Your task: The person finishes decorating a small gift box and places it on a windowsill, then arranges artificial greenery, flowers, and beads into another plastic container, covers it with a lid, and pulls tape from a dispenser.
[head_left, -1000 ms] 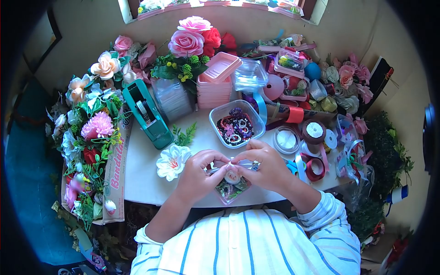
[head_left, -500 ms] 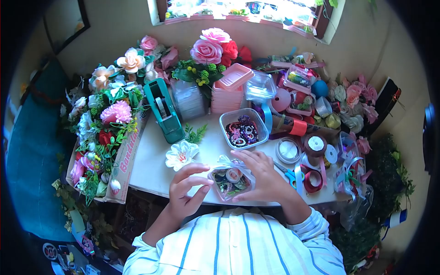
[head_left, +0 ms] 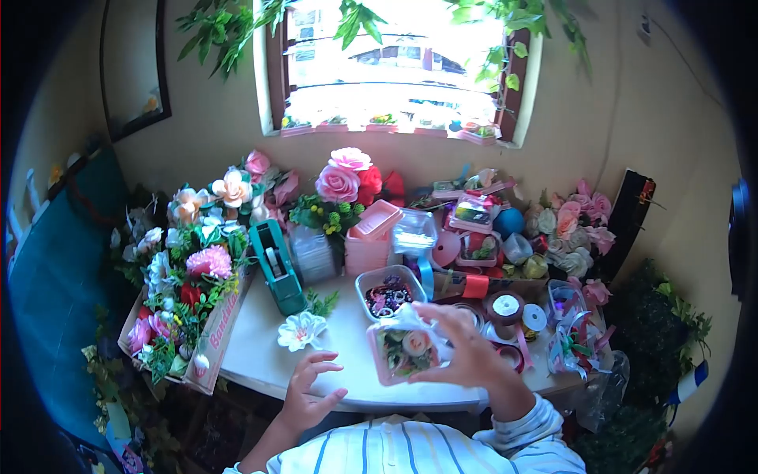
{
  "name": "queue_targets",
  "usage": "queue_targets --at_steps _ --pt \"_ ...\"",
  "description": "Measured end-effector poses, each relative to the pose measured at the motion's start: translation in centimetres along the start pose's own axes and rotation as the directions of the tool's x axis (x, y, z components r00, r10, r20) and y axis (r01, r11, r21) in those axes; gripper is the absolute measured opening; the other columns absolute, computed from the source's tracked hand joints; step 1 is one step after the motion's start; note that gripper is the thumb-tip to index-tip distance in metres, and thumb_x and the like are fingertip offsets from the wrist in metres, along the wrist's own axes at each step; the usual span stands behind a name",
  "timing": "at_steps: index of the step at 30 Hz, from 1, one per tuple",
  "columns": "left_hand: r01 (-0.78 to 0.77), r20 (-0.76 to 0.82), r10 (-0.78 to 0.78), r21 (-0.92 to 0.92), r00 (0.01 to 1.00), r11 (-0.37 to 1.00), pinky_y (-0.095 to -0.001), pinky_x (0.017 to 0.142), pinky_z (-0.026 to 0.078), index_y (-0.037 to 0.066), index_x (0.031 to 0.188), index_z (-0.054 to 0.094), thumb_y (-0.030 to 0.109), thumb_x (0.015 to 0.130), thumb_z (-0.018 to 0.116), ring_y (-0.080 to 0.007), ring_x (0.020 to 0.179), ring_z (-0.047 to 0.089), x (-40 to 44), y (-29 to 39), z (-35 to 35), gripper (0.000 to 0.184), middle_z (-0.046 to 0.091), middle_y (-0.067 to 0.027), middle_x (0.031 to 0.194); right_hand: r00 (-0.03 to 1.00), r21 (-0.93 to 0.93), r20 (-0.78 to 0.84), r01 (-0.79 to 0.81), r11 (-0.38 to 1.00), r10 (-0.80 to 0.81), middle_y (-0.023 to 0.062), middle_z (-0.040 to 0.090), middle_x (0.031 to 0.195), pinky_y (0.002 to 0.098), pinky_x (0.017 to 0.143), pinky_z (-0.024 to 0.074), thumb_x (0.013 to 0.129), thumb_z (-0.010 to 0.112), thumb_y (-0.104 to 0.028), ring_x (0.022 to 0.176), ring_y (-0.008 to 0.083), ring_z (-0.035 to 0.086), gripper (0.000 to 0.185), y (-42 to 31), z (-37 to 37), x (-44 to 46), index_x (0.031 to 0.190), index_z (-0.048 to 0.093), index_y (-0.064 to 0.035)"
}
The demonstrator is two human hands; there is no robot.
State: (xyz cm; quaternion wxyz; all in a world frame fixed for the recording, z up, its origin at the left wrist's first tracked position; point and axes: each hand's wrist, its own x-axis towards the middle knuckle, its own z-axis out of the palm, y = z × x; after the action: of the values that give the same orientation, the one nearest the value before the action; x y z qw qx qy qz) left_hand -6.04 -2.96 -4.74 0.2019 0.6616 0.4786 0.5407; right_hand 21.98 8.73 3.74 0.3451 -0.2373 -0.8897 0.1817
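Observation:
A small see-through plastic box with a pink base (head_left: 385, 359) is raised in my right hand (head_left: 476, 353). Thumb and fingers grip its right side. Inside the box show a pale rose and green leaves, and a whitish ribbon bow sits at its top edge. My left hand (head_left: 309, 393) is off the box, to its left, with fingers apart and nothing in them. Nearest to that hand on the table lies a white artificial flower (head_left: 302, 330). Behind the box stands a clear tub (head_left: 365, 304) of beads and small rings, its right part covered by the box and bow.
A green tape dispenser (head_left: 276, 268) stands at the left, beside a cardboard box (head_left: 215, 340) of artificial flowers. Pink trays (head_left: 367, 253) are stacked at the back. Ribbon spools (head_left: 504, 306) and a tub of ribbons (head_left: 570, 347) fill the right side of the white table (head_left: 264, 355).
My right hand has lifted the flower box off the table and tilted it up. My left hand has moved away from the box. The view has tipped up, showing more window.

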Motion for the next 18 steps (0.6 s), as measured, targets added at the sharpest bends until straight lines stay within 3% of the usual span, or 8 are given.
queue_targets --at_steps 6,10,12,13,14,16,17,18 --pt "-0.123 0.043 0.120 0.065 0.992 0.990 -0.0396 0.096 0.047 0.007 0.107 0.069 0.012 0.077 0.081 -0.0318 0.112 0.061 1.4 -1.0 1.3 0.032 0.062 -0.0159 0.122 0.982 -0.315 -0.158 -0.148 0.937 0.102 0.0171 0.060 0.131 0.0470 0.104 0.0359 0.061 0.092 -0.044 0.124 0.0342 0.056 0.109 5.6 -9.5 5.3 0.150 0.037 -0.0144" --pt "-0.107 0.020 0.106 0.113 0.994 0.988 -0.0399 0.092 0.049 0.006 0.106 0.068 0.011 0.077 0.080 -0.0320 0.110 0.062 1.3 -1.9 1.4 0.032 0.062 -0.0161 0.120 0.928 -0.321 -0.246 -0.350 0.880 0.279 0.0204 0.057 0.137 0.0519 0.109 0.0323 0.062 0.090 -0.048 0.130 0.0363 0.052 0.116 11.6 -15.2 11.2 0.153 0.028 -0.0135" --pt "-0.074 0.021 0.072 0.119 0.997 0.990 -0.0409 0.094 0.048 0.006 0.107 0.068 0.010 0.077 0.080 -0.0329 0.112 0.060 1.4 -1.9 1.4 0.033 0.061 -0.0162 0.123 0.900 -0.405 -0.252 -0.432 0.806 0.356 0.0209 0.056 0.138 0.0485 0.110 0.0351 0.060 0.091 -0.049 0.131 0.0372 0.051 0.119 15.0 -16.6 13.9 0.154 0.026 -0.0152" --pt "-0.155 0.002 0.159 0.213 0.987 0.965 -0.0360 0.084 0.051 0.005 0.103 0.064 0.010 0.079 0.080 -0.0281 0.099 0.066 1.9 -1.4 1.5 0.029 0.066 -0.0158 0.109 0.868 -0.481 -0.253 -0.496 0.723 0.427 0.0214 0.054 0.139 0.0450 0.110 0.0379 0.058 0.092 -0.050 0.132 0.0381 0.050 0.123 16.4 -17.1 14.9 0.155 0.025 -0.0169" --pt "-0.164 0.008 0.166 0.209 0.986 0.964 -0.0360 0.084 0.051 0.005 0.103 0.064 0.010 0.079 0.080 -0.0281 0.099 0.066 1.8 -1.4 1.4 0.029 0.066 -0.0158 0.109 0.865 -0.481 -0.263 -0.502 0.719 0.428 0.0214 0.054 0.139 0.0450 0.110 0.0379 0.058 0.092 -0.050 0.132 0.0381 0.050 0.123 17.7 -17.3 15.7 0.155 0.025 -0.0169" --pt "-0.005 0.042 -0.001 0.129 0.999 0.992 -0.0443 0.102 0.043 0.006 0.106 0.066 0.007 0.073 0.079 -0.0342 0.119 0.056 1.3 -1.8 1.3 0.035 0.059 -0.0181 0.123 0.823 -0.364 -0.144 -0.560 0.744 0.550 0.0204 0.051 0.143 0.0469 0.113 0.0341 0.055 0.092 -0.054 0.136 0.0381 0.046 0.130 19.9 -17.5 16.8 0.156 0.020 -0.0143" --pt "-0.158 0.043 0.152 0.255 0.988 0.954 -0.0369 0.086 0.050 0.005 0.103 0.061 0.010 0.078 0.079 -0.0277 0.097 0.064 1.8 -1.5 1.2 0.032 0.064 -0.0155 0.104 0.804 -0.399 -0.130 -0.578 0.712 0.580 0.0140 0.051 0.147 0.0637 0.116 0.0189 0.051 0.092 -0.060 0.140 0.0355 0.043 0.137 20.7 -17.3 17.0 0.157 0.018 -0.0140" --pt "-0.161 0.048 0.153 0.251 0.987 0.954 -0.0369 0.086 0.050 0.005 0.103 0.061 0.010 0.078 0.079 -0.0277 0.097 0.064 1.6 -1.8 0.8 0.032 0.064 -0.0155 0.104 0.801 -0.399 -0.134 -0.583 0.708 0.584 0.0140 0.051 0.147 0.0637 0.116 0.0189 0.051 0.092 -0.060 0.140 0.0355 0.043 0.137 21.4 -17.1 17.1 0.157 0.018 -0.0140"
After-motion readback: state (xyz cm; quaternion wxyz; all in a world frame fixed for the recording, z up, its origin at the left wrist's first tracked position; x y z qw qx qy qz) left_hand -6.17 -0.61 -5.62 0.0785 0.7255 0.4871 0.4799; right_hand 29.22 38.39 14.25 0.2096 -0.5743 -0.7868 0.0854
